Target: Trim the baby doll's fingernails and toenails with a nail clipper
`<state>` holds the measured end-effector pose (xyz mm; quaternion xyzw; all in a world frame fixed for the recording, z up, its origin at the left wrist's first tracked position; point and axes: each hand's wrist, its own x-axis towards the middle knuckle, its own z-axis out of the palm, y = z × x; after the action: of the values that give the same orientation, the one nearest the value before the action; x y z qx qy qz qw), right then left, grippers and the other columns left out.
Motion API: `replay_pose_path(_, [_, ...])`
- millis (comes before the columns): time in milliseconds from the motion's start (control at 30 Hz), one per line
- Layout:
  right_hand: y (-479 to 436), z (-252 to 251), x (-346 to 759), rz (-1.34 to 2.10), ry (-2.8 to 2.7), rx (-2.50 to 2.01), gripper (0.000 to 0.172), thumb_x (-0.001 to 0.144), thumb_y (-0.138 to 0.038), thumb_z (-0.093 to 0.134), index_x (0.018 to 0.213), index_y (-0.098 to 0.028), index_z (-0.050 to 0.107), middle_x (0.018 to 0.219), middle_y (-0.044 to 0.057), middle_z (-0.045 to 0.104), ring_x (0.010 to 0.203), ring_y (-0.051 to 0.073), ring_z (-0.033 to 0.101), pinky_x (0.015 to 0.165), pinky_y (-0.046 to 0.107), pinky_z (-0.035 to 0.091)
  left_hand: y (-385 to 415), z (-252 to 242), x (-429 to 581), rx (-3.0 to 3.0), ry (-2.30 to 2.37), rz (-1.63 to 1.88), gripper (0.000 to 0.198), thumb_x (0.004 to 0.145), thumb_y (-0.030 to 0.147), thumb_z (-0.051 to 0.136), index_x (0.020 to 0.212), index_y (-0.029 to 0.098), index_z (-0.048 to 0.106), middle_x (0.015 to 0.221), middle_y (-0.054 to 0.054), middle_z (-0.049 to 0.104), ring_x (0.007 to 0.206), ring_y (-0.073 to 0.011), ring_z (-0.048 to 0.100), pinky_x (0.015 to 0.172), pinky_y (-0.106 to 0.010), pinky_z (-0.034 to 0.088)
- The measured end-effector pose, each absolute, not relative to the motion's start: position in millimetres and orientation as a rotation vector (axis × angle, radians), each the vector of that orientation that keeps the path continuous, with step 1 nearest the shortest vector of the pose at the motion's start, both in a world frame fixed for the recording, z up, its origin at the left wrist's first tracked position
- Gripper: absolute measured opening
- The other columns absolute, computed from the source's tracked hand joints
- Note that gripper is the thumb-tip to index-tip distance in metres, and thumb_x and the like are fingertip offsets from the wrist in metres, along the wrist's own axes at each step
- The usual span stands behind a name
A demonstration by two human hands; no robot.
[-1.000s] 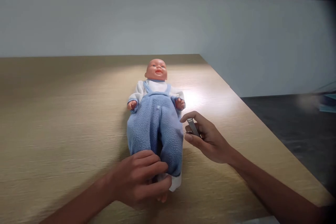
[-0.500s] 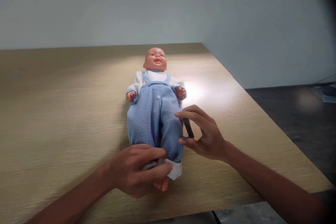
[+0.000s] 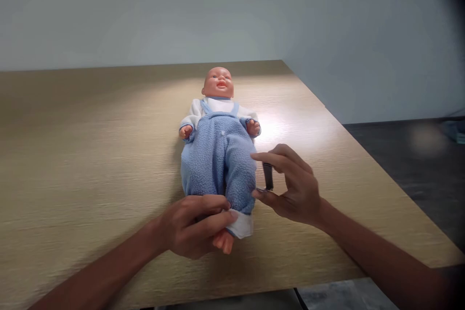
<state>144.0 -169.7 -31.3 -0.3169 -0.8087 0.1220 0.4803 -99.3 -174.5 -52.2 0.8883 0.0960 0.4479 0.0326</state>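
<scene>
A baby doll [image 3: 209, 164] in blue fleece overalls and a white top lies on its back on the table, head at the far end. My left hand [image 3: 198, 225] is closed at the doll's lower legs, its fingertips on the white trouser cuff [image 3: 242, 225]. Below that cuff a doll's foot [image 3: 224, 241] shows; the other foot is hidden behind my left hand. Beside the doll's leg on the right, my right hand [image 3: 296, 184] holds a small dark clip-like piece [image 3: 268, 177] between thumb and fingers. Its exact kind is unclear.
The light wooden table [image 3: 90, 155] has its right edge running diagonally beyond my right hand. A pale wall [image 3: 145, 14] stands behind it. Dark floor [image 3: 399, 155] shows at the right, with a blurred bluish object [image 3: 456, 131] lying there.
My right hand, with the dark piece, has shifted slightly right, away from the doll's leg. My left hand sits a little higher in view, and more of the doll's foot shows.
</scene>
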Motion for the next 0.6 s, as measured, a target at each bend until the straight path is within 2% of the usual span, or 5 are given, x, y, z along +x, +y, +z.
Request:
replay_pose_path(167, [-184,-25,140,0.215,-2.002,-0.588,0.047,0.085,-0.033,0.069,0.122,-0.011,0.050,0.072,0.002,0.052,0.061,0.013,0.046,0.057,0.031,0.043,-175,-56,-99,2.702,0.270,1.322,0.029,0.092,0.028,0.045,0.105,0.007,0.060,0.102,-0.013,0.057,0.088,-0.0104,0.060,0.068,-0.021,0.054])
replay_pose_path(300, [-203,-15,137,0.143,-2.149,-0.433,0.037,0.085,-0.041,0.070,0.102,-0.012,0.053,0.068,0.002,0.055,0.064,0.015,0.055,0.064,0.033,0.053,-178,-59,-99,2.663,0.297,1.326,0.033,0.085,0.028,0.048,0.108,0.007,0.060,0.108,-0.014,0.056,0.089,-0.0115,0.059,0.067,-0.022,0.053])
replay_pose_path(433, [-219,-9,132,0.331,-2.390,-0.438,0.020,0.087,-0.024,0.069,0.079,-0.018,0.052,0.066,-0.003,0.060,0.060,0.009,0.056,0.071,0.027,0.057,-179,-62,-97,2.639,0.316,1.369,0.035,0.080,0.027,0.049,0.107,0.008,0.061,0.108,-0.013,0.056,0.086,-0.0104,0.059,0.063,-0.021,0.051])
replay_pose_path(500, [-220,-15,127,0.345,-2.428,-0.470,0.012,0.088,-0.014,0.062,0.077,-0.016,0.057,0.069,-0.001,0.063,0.061,0.010,0.057,0.068,0.029,0.057,-178,-62,-95,2.637,0.326,1.391,0.034,0.080,0.027,0.047,0.105,0.009,0.061,0.106,-0.012,0.056,0.083,-0.0098,0.058,0.061,-0.021,0.050])
replay_pose_path(600, [-218,-27,115,0.123,-2.274,-0.323,0.013,0.085,-0.010,0.055,0.076,-0.012,0.064,0.070,0.003,0.064,0.062,0.013,0.057,0.056,0.031,0.053,-179,-62,-93,2.636,0.337,1.415,0.034,0.079,0.026,0.046,0.104,0.009,0.060,0.105,-0.012,0.056,0.081,-0.0091,0.058,0.060,-0.020,0.050])
